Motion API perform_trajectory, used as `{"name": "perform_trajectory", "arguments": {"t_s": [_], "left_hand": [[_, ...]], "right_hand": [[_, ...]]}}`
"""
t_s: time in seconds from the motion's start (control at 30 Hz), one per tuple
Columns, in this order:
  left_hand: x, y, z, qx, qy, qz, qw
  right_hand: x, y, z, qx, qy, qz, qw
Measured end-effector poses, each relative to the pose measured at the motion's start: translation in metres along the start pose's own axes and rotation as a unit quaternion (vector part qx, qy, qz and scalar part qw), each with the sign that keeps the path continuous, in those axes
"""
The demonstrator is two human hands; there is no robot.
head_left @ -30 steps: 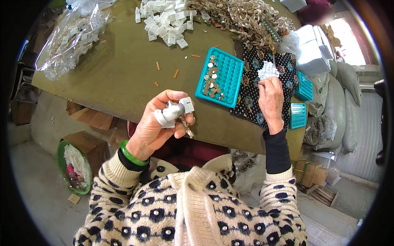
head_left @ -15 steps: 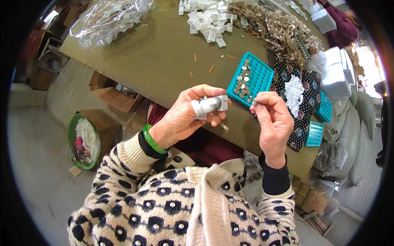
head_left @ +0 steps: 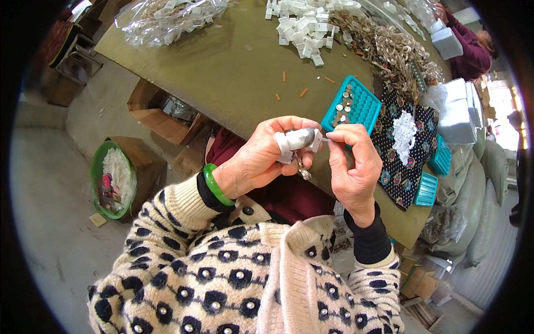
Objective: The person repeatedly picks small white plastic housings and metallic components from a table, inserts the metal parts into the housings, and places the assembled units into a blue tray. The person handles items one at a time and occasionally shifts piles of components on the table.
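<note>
My left hand (head_left: 258, 153), a green bangle at its wrist, is closed on a small white plastic casing (head_left: 317, 141). A white wrap with a grey, worn tip (head_left: 300, 138) covers its thumb. Thin clear-coated wire (head_left: 304, 173) dangles below those fingers. My right hand (head_left: 356, 161) pinches a small pale strip (head_left: 326, 140) between thumb and forefinger, its end at the casing's right side; what exactly it is cannot be made out. Just beyond the right hand lies a teal ridged tray (head_left: 364, 106) with several round silvery discs (head_left: 344, 106) along its left side.
White plastic casings (head_left: 306, 33) are heaped at the table's far side, beside a pile of tangled wire (head_left: 389, 47). White paper-like pieces (head_left: 404, 136) lie on a patterned black cloth (head_left: 397, 178). Orange slips (head_left: 303, 92) dot the table (head_left: 222, 72). A person (head_left: 470, 47) sits far right.
My right hand has moved left, bringing its pinched strip up to the casing in my left hand. My left hand has shifted slightly right, and the whole view has shifted a little.
</note>
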State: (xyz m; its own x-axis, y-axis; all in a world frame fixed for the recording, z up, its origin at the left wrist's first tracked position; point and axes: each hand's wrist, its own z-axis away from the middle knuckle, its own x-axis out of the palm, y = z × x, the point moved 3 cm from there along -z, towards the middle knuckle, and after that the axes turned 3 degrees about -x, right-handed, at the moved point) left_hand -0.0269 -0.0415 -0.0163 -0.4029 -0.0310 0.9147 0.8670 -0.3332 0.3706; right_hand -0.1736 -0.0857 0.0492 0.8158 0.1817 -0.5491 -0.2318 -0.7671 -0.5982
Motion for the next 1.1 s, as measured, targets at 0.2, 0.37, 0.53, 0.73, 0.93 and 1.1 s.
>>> {"name": "perform_trajectory", "arguments": {"t_s": [0.2,0.37,0.53,0.73,0.93,1.1], "left_hand": [[-0.004,-0.001,0.004,0.018,0.002,-0.033,0.999],[-0.007,-0.003,0.007,0.029,-0.004,-0.061,0.998],[-0.006,0.001,0.011,0.016,0.006,-0.048,0.999],[-0.008,-0.003,0.013,0.010,0.003,-0.039,0.999],[-0.005,-0.005,0.015,0.018,0.053,-0.073,0.996],[0.018,0.030,0.019,0.009,0.054,-0.137,0.989]], "right_hand": [[0.005,-0.006,-0.002,-0.029,-0.023,0.021,0.999],[0.011,-0.005,0.000,0.041,-0.048,-0.025,0.998],[0.010,-0.002,-0.001,0.089,-0.037,-0.055,0.994],[0.012,-0.007,-0.004,0.043,-0.083,-0.011,0.996],[0.013,-0.013,-0.006,0.049,-0.115,0.029,0.992],[0.004,-0.012,-0.005,0.174,-0.101,-0.080,0.976]]}}
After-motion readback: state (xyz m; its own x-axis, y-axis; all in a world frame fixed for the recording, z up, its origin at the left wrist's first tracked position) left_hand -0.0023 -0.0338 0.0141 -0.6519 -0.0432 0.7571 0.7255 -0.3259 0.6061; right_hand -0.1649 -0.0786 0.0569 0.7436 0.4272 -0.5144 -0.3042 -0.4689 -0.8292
